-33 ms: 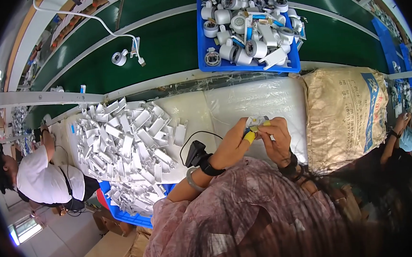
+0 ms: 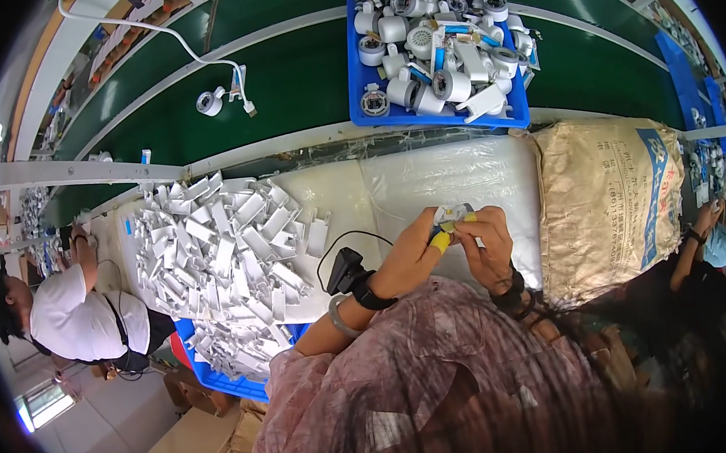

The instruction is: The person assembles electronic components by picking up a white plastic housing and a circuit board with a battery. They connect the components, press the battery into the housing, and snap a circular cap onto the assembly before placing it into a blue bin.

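Note:
My left hand (image 2: 418,255) and my right hand (image 2: 488,247) meet in front of my chest, fingers closed around a small white plastic part (image 2: 449,213). Yellow coverings wrap some of the fingertips. Most of the part is hidden by the fingers, so its exact kind cannot be made out. To the left of my hands lies a big heap of white plastic casings (image 2: 229,244), channel-shaped. One single casing (image 2: 317,234) sits at the heap's right edge, nearest my left hand.
Beyond the bench, a blue bin (image 2: 440,122) of white round-headed units stands on a green conveyor (image 2: 294,88). A white cable (image 2: 181,39) and a loose unit (image 2: 210,102) are left of it. A brown sack (image 2: 589,211) lies right; a person (image 2: 83,309) works at left.
My hands and the part in them look the same. At the left, the other person's arm has shifted slightly.

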A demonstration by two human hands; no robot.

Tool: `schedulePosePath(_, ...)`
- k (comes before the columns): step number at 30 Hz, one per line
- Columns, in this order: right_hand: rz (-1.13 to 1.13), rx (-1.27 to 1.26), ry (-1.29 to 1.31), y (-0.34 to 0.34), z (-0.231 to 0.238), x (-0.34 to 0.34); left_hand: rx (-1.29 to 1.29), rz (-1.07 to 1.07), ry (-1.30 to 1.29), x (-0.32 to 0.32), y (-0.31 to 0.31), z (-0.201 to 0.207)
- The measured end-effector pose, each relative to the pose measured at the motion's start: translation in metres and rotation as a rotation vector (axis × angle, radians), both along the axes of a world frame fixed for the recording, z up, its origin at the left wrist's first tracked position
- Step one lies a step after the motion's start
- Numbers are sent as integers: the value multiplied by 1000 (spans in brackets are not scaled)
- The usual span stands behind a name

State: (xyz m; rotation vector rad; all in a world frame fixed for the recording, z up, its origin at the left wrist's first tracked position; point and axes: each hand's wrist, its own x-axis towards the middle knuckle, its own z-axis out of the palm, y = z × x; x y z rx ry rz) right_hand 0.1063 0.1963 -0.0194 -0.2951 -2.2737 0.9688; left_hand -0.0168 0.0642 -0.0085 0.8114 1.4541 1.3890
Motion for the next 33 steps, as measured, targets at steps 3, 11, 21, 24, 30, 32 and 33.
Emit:
schedulePosePath(3,-5,-2,13,-1,-1,-1,34,26,10,2,0,-3)
schedulePosePath(11,-16,-33,12,0,-3,-1,68,60,47,5,1,-5)
schedulePosePath(21,25,51,0,5,-2,-2,-69,91,141,9,2,-4)
schedulePosePath(24,12,31,-31,3,-2,-2,81,91,168,7,3,0)
schedulePosePath(30,9,53,-15,1,1,-3,95,109,185,11,1,-7)
schedulePosePath(32,5,61,-12,2,3,-2,-29,106,125,12,2,1)
schedulePosePath(33,3,69,-7,3,3,-1,-28,104,123,13,2,1)
